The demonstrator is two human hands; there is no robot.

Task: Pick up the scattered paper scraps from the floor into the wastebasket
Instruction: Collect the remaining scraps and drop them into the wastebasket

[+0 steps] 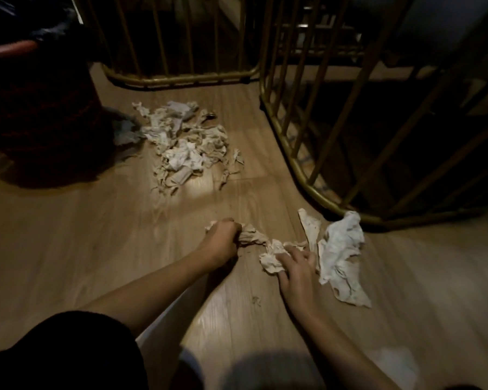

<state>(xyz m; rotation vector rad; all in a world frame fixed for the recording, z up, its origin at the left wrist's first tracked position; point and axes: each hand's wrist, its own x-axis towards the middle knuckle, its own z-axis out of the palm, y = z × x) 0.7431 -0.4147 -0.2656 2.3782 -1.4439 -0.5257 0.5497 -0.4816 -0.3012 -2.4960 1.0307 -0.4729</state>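
My left hand (221,240) is clenched on a crumpled beige paper scrap (251,237) lying on the wooden floor. Just to its right, my right hand (295,268) presses down on another crumpled scrap (271,260), fingers curled over it. A bigger white crumpled sheet (340,256) and a thin strip (310,226) lie right of that hand. Farther away sits a large pile of scraps (185,149). The dark wastebasket (40,119) stands at the left, dim and partly out of view.
Gold metal chair legs and rails (290,161) curve along the right and back (181,78). A pale scrap (396,364) lies near the bottom right. Tiny shreds (255,301) dot the floor between my arms. My dark knee (62,356) fills the bottom left.
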